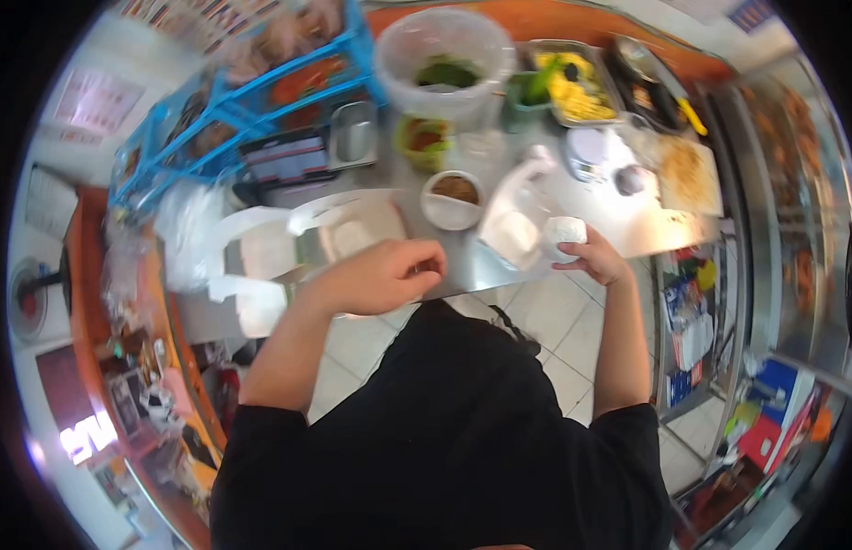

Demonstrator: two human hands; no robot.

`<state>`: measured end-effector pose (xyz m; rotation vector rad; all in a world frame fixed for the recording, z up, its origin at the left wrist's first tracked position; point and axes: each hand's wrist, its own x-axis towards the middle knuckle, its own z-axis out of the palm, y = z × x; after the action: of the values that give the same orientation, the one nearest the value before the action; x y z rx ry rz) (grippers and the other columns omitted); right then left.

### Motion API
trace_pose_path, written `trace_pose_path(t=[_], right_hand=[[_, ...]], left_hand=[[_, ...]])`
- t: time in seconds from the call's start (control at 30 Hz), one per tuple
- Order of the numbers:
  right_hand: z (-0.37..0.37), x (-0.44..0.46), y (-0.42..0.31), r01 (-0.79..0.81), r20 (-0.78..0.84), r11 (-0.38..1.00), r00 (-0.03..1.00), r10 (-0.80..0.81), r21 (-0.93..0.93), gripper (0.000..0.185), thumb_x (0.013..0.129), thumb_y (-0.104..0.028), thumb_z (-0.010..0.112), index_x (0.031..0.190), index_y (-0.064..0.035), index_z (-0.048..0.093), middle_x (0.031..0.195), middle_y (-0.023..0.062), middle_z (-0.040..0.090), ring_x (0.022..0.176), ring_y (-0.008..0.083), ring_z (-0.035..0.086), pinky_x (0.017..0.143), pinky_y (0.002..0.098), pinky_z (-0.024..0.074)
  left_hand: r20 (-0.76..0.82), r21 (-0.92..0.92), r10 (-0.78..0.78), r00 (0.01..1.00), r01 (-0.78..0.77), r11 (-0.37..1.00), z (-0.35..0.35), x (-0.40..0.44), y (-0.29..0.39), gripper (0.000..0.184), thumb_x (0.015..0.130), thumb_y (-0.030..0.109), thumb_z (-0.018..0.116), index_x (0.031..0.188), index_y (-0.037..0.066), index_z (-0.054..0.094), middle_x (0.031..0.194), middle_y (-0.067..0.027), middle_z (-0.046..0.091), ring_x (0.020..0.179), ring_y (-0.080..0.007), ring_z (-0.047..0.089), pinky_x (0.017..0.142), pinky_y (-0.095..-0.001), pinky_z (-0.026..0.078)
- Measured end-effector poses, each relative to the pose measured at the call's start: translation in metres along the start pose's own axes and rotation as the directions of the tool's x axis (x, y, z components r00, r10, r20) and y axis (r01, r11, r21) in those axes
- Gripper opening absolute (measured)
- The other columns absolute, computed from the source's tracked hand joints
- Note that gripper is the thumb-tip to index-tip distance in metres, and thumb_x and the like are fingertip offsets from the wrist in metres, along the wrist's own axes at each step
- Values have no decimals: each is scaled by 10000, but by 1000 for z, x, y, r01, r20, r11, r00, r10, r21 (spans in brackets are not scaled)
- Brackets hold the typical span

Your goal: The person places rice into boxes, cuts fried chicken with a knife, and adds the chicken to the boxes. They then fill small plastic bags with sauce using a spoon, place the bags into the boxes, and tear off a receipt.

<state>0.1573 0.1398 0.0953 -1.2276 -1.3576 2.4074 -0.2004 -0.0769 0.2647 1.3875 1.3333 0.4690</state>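
Observation:
My right hand (598, 258) grips a small white cup (565, 231) with faint print on it, at the table's front edge. Just left of it, an open white takeout box (514, 236) holds something white. My left hand (389, 273) is over the table's edge, its fingers curled; whether anything is inside them is hidden. Behind that hand stands another open white takeout box (382, 213). Between the hands and farther back is a white tub (451, 213) with brown, crumbly contents.
A large clear bucket (444, 46) with greens stands at the back, near a green container (423, 145). A tray of yellow food (580, 87), a kitchen scale (586, 151) and a yellow-handled knife (690, 115) are right. Blue crates (288, 78) are left.

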Motion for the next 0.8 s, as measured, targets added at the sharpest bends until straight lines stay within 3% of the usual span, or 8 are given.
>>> trace_pose_path(t=[0.13, 0.2, 0.3, 0.43, 0.47, 0.63, 0.77, 0.8], right_hand=[[-26, -106, 51, 201, 44, 842, 966, -257, 501, 706, 926, -249, 747, 1529, -79, 423, 1459, 145, 568, 1322, 345, 579, 995, 603, 554], [-45, -165, 97, 335, -51, 670, 913, -405, 662, 707, 958, -370, 713, 1535, -83, 421, 1524, 165, 517, 1373, 375, 534, 1094, 661, 453], [-70, -256, 132, 329, -210, 333, 915, -345, 884, 650, 1010, -413, 638, 1527, -76, 435, 1536, 171, 501, 1384, 375, 523, 1114, 664, 428], [-132, -348, 174, 516, -465, 206, 849, -250, 831, 616, 1050, -460, 561, 1544, -134, 389, 1522, 158, 495, 1385, 377, 517, 1073, 668, 466], [-147, -369, 180, 593, -543, 279, 804, -241, 755, 608, 1050, -450, 568, 1546, -171, 352, 1511, 144, 484, 1376, 378, 521, 1047, 667, 486], [-250, -457, 197, 776, -751, 448, 595, -288, 443, 823, 930, -82, 753, 1544, -254, 233, 1497, 92, 418, 1323, 354, 551, 964, 641, 554], [-344, -530, 212, 833, -876, 435, 449, -174, 341, 854, 892, 3, 750, 1539, -248, 253, 1474, 91, 452, 1293, 344, 576, 930, 609, 586], [-374, -552, 217, 854, -893, 421, 410, -184, 305, 845, 890, 5, 747, 1538, -243, 265, 1457, 94, 476, 1278, 343, 589, 904, 591, 604]], left_hand=[[-156, 86, 161, 975, -149, 985, 134, 134, -41, 290, 958, 222, 663, 1159, 16, 635, 1062, -163, 681, 1008, -297, 651, 890, -399, 514], [-442, 732, 549, 709, -67, 678, 185, 206, -65, 428, 939, 274, 689, 1262, 3, 617, 1259, -238, 628, 1230, -397, 569, 1064, -470, 449], [-343, 840, 525, 779, 4, 543, 206, 255, -119, 539, 935, 384, 680, 1323, 15, 614, 1405, -284, 557, 1328, -467, 488, 1152, -568, 352], [-274, 880, 433, 859, 43, 472, 204, 264, -125, 400, 974, 336, 614, 1094, -39, 689, 1143, -293, 657, 1144, -479, 564, 1029, -579, 431], [-301, 879, 268, 915, 157, 450, 204, 259, -115, 390, 996, 337, 584, 1073, -30, 694, 1161, -293, 652, 1146, -477, 563, 1037, -567, 429], [-277, 960, 638, 719, 178, 216, 213, 285, -89, 455, 995, 290, 622, 1319, -23, 556, 1410, -293, 499, 1345, -490, 435, 1132, -642, 320], [-269, 929, 564, 781, 58, 364, 331, 368, -16, 391, 929, 170, 635, 1261, -24, 565, 1370, -265, 508, 1306, -466, 473, 1132, -562, 367], [-238, 807, 468, 851, -95, 583, 366, 408, -19, 375, 889, 113, 619, 1239, -16, 581, 1305, -252, 531, 1234, -445, 519, 1099, -521, 406]])
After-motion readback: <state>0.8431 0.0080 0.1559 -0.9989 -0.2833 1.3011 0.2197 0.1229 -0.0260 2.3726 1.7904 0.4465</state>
